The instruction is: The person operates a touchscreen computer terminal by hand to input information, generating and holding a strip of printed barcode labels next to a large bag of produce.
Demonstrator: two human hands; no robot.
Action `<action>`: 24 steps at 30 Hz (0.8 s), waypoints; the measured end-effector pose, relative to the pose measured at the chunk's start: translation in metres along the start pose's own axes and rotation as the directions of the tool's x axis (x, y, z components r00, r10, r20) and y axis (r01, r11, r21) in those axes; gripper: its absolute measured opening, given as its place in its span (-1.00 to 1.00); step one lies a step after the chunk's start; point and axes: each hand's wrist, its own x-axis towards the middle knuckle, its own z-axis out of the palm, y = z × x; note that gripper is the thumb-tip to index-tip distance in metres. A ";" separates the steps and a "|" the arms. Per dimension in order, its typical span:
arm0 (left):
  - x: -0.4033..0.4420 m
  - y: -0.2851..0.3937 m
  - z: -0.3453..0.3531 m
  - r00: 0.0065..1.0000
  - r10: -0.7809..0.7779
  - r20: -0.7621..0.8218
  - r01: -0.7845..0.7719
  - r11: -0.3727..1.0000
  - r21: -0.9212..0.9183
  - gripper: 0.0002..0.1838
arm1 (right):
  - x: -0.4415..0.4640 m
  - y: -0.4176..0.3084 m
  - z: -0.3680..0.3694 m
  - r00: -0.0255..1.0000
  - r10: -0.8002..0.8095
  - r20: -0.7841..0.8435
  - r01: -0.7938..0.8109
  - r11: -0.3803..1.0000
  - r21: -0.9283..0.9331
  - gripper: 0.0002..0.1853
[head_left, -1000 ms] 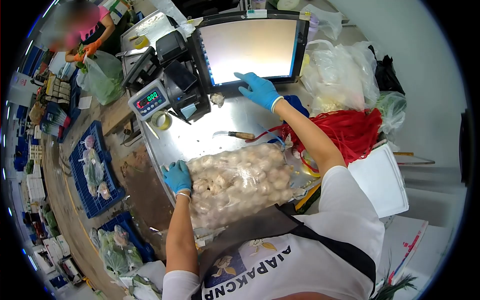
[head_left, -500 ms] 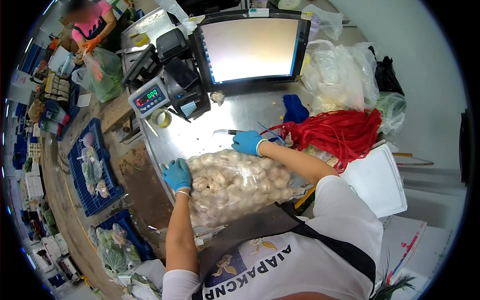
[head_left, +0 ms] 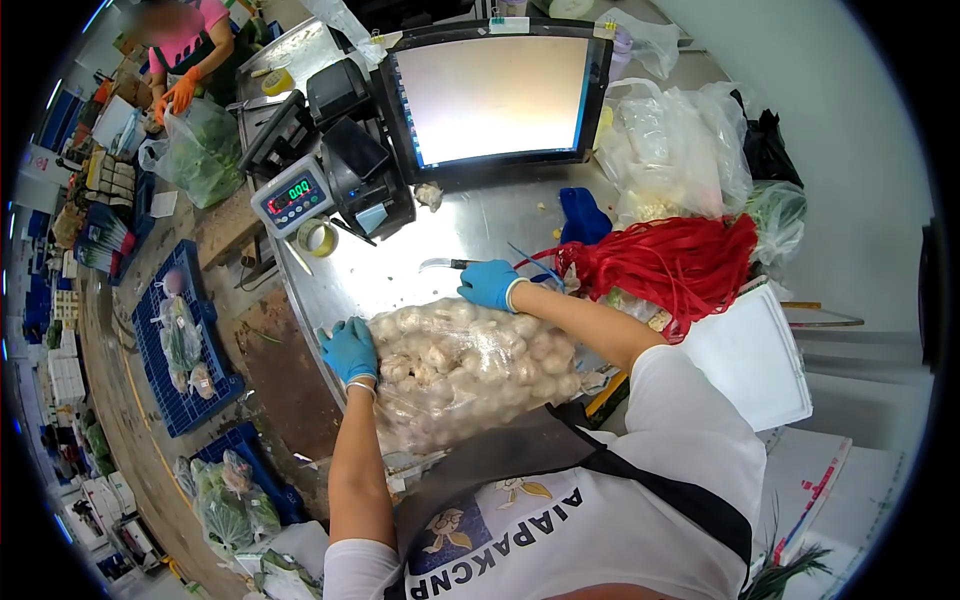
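On the metal table (head_left: 392,268), beside the far edge of the bag of garlic (head_left: 480,365), the right hand (head_left: 489,287) is wrapped around the knife (head_left: 458,264) (its handle mostly hidden); the left hand (head_left: 349,350), fingers slightly apart, touches the bag's left end.

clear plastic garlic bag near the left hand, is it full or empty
Full: garlic bulbs crowd the clear plastic bag nearly from end to end.
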 end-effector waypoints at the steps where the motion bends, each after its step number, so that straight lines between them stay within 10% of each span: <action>1: 0.000 -0.001 0.001 1.000 -0.001 -0.003 0.001 1.000 -0.004 -0.55 | -0.002 -0.002 -0.003 1.000 0.001 0.005 0.000 1.000 -0.011 -0.62; 24: -0.002 0.002 -0.002 1.000 0.015 -0.021 -0.015 1.000 0.002 -0.55 | -0.005 -0.008 -0.011 0.999 0.026 0.026 -0.026 1.000 -0.008 -0.60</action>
